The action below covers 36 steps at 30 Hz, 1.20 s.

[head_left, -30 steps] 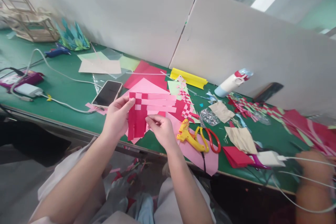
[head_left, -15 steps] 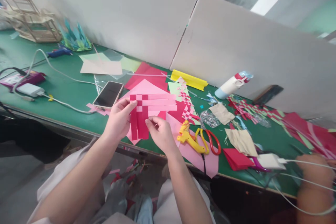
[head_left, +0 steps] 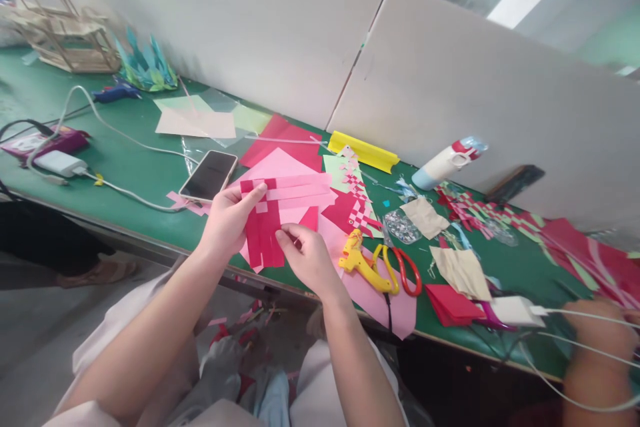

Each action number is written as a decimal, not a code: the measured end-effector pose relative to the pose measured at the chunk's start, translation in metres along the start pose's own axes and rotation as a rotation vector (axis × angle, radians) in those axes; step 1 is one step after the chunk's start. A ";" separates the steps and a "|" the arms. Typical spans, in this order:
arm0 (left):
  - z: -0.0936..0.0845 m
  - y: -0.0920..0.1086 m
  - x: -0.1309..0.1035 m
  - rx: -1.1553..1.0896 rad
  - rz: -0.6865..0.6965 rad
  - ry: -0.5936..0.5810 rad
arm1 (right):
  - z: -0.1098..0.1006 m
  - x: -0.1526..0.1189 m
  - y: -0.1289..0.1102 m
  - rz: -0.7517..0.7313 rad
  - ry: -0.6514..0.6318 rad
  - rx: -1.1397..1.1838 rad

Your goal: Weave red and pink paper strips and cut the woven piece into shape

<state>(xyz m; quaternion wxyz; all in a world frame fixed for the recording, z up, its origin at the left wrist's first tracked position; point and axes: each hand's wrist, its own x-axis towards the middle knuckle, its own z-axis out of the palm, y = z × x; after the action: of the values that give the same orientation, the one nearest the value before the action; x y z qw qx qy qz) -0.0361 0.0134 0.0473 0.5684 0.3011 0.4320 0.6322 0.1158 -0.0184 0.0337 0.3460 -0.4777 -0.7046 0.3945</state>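
Observation:
My left hand [head_left: 227, 217] pinches the upper left of a woven paper piece [head_left: 265, 233], its thumb lying on the checkered part. Dark red strips hang down from the weave, and light pink strips [head_left: 300, 185] stick out to the right. The fingertips of my right hand [head_left: 305, 250] are pressed together at the right edge of the red strips. Beneath the piece lie a light pink sheet [head_left: 280, 159] and a dark red sheet [head_left: 280, 133] on the green table.
A phone [head_left: 209, 175] lies left of the papers. Right of my hands are a yellow glue gun [head_left: 363, 267], red-handled scissors [head_left: 409, 271], a yellow holder [head_left: 364, 151] and a white bottle [head_left: 447, 163]. Another person's arm [head_left: 597, 347] is at the far right.
The woven piece has tilted slightly, its pink strips now angled upward to the right. My left thumb has shifted a little further over the weave. My right hand stays at the red strips' edge.

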 end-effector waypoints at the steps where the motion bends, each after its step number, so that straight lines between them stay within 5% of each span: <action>1: 0.000 0.000 0.000 -0.005 -0.003 0.002 | 0.000 0.000 0.000 -0.004 -0.002 -0.005; 11: 0.002 -0.003 -0.003 0.015 -0.021 -0.001 | 0.006 0.013 0.002 0.141 0.167 0.256; 19: 0.003 -0.013 -0.009 0.110 0.111 0.011 | 0.023 0.024 0.014 0.235 0.269 0.594; 36: -0.002 -0.014 -0.008 0.109 0.081 0.033 | 0.023 0.022 0.018 0.171 0.288 0.537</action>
<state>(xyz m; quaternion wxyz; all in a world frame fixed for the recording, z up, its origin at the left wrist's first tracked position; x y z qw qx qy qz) -0.0300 0.0052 0.0348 0.5179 0.3385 0.4627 0.6350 0.0968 0.0020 0.0097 0.5214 -0.4778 -0.4765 0.5223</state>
